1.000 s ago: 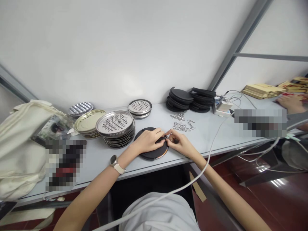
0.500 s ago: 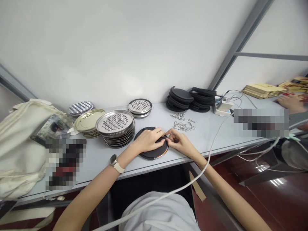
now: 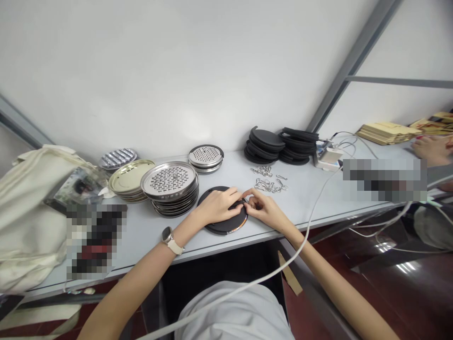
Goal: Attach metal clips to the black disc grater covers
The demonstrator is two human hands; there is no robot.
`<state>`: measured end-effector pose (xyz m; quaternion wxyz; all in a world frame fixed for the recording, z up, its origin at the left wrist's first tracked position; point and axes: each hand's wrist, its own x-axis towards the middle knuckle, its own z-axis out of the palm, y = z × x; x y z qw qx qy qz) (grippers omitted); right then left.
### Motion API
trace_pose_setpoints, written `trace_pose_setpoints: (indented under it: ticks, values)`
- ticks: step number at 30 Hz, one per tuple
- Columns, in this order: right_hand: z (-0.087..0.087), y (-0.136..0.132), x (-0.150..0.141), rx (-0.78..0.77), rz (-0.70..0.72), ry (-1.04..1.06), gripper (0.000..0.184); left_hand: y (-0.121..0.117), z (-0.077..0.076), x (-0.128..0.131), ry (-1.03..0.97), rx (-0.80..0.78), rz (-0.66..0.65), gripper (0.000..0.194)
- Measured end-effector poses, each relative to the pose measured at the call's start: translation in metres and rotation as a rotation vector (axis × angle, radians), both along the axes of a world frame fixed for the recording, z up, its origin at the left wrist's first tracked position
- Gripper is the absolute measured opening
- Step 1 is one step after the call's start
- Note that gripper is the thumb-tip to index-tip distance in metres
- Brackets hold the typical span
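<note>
A round black disc [image 3: 222,224] with a metal rim lies flat on the grey table [image 3: 318,198] in front of me. My left hand [image 3: 217,206] rests on top of it, fingers curled and pressing it down. My right hand [image 3: 264,208] is at the disc's right edge, thumb and fingers pinched on a small metal clip that I can barely see. The two hands meet at that edge. A watch with a pale strap sits on my left wrist.
Loose metal clips [image 3: 269,182] lie behind my hands. Stacks of perforated steel trays [image 3: 170,186], gold plates [image 3: 129,177] and black discs [image 3: 265,144] line the back. A cream bag [image 3: 24,212] sits left, a white cable [image 3: 311,217] crosses right, another person's hand [image 3: 432,148] is far right.
Both hands stay on the disc; only the right fingers shift slightly at its edge. The other person's hand at far right has moved up a little.
</note>
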<state>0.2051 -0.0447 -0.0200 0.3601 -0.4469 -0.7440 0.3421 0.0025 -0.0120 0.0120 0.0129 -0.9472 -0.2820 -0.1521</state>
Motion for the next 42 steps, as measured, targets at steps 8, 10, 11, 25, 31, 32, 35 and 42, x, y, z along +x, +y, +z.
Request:
trace_pose_setpoints:
  ticks: [8,10,11,25,31,32,35,42]
  values:
    - [-0.003,0.000,0.001,0.007,-0.001,-0.009,0.016,0.000,0.001,-0.001,-0.008,-0.035,0.006,0.021]
    - [-0.003,0.000,0.001,-0.004,-0.006,-0.005,0.020,0.000,0.001,-0.001,-0.005,-0.031,0.015,0.021]
    - [-0.002,0.000,0.000,-0.009,-0.006,-0.001,0.022,0.000,0.001,-0.001,-0.002,-0.028,0.020,0.021]
    - [-0.012,0.008,0.002,0.079,-0.088,0.040,0.029,0.001,0.000,0.000,0.020,-0.009,0.028,0.023]
    - [-0.013,0.008,0.002,0.083,-0.079,0.087,0.019,0.000,0.000,0.000,0.011,-0.004,0.027,0.023]
    - [-0.013,0.008,0.002,0.086,-0.093,0.099,0.015,0.000,0.000,0.000,0.012,-0.004,0.028,0.023]
    - [-0.012,0.008,0.003,0.109,-0.133,0.092,0.011,0.000,0.001,0.000,0.014,-0.006,0.032,0.022]
    - [-0.006,0.007,0.004,0.143,-0.162,0.051,0.019,0.001,0.000,0.000,0.008,-0.019,0.030,0.022]
